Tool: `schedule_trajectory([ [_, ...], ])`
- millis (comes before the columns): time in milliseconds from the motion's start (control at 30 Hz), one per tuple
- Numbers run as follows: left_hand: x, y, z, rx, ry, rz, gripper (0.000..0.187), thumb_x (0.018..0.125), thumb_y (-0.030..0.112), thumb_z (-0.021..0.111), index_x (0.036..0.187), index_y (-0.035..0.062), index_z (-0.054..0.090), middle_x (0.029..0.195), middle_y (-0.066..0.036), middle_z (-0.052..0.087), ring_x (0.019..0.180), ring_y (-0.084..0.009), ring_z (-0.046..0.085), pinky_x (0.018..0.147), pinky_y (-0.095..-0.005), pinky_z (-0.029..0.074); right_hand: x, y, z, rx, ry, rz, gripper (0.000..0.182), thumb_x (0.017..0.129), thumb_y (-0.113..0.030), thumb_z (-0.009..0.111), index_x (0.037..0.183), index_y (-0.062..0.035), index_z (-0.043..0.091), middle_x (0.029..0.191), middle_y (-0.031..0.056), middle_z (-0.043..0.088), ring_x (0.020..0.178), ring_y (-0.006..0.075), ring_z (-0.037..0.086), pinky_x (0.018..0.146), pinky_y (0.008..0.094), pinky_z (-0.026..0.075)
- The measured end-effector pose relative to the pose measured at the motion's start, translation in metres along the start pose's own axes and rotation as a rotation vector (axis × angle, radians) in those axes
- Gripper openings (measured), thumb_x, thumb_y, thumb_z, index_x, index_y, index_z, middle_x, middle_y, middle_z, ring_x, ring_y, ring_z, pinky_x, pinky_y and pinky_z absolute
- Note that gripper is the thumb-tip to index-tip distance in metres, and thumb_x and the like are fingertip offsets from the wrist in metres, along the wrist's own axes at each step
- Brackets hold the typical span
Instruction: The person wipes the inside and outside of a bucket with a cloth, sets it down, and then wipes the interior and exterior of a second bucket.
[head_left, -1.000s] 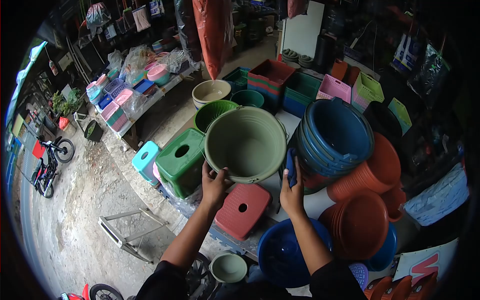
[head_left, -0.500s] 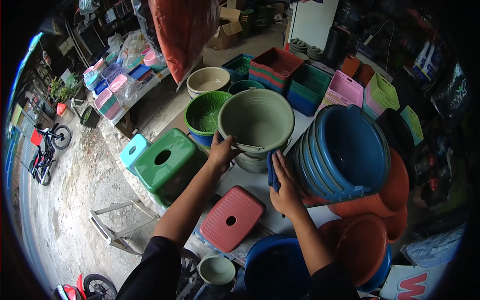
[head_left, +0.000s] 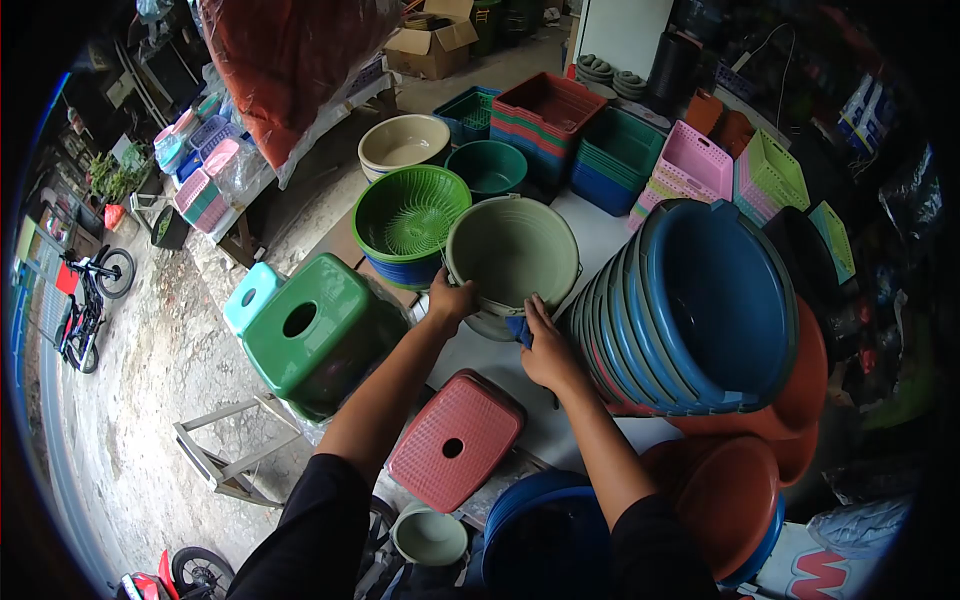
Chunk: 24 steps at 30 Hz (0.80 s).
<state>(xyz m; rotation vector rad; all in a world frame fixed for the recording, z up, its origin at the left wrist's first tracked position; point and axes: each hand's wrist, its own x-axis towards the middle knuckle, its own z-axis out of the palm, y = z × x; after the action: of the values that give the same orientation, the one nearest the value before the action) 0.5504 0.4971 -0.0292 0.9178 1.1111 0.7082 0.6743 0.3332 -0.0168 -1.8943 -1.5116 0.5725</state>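
Observation:
A grey-green bucket [head_left: 512, 250] sits in the middle of the table, over another grey-green bucket mostly hidden beneath it. My left hand [head_left: 453, 302] grips its rim at the near left side. At the near right of the rim is my right hand [head_left: 548, 352], its fingers closed around a dark blue cloth [head_left: 519, 331] and its fingertips against the bucket. Close by on the left stands a stack of baskets topped by a green one [head_left: 412, 212]. Large blue buckets [head_left: 712, 300], nested and tilted, lie just right of my right hand.
A red stool [head_left: 456, 430] and a green stool [head_left: 318, 325] stand on the near left. Brown tubs [head_left: 725, 490] and a blue tub [head_left: 545, 540] are at the near right. Crates [head_left: 545, 110] and pink baskets [head_left: 693, 160] line the back. An orange plastic-wrapped bundle [head_left: 280, 70] hangs above.
The grey-green bucket has gone down and away from me, onto the one below. My right hand with the cloth has shifted left to its rim. The camera view has turned slightly.

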Motion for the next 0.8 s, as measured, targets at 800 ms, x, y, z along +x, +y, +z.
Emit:
schedule_trajectory([
  [800,0.031,0.004,-0.019,0.859,-0.023,0.253,0.092,0.08,0.025,0.066,0.154,0.0127,0.011,0.092,-0.021,0.07,0.064,-0.0283,0.07,0.066,-0.0392,0.057,0.014,0.022,0.018,0.24,0.015,0.123,0.058,0.083,0.0,0.057,0.138,0.0088,0.041,0.149,0.0262,0.033,0.14,0.036,0.032,0.115,0.0378,0.027],
])
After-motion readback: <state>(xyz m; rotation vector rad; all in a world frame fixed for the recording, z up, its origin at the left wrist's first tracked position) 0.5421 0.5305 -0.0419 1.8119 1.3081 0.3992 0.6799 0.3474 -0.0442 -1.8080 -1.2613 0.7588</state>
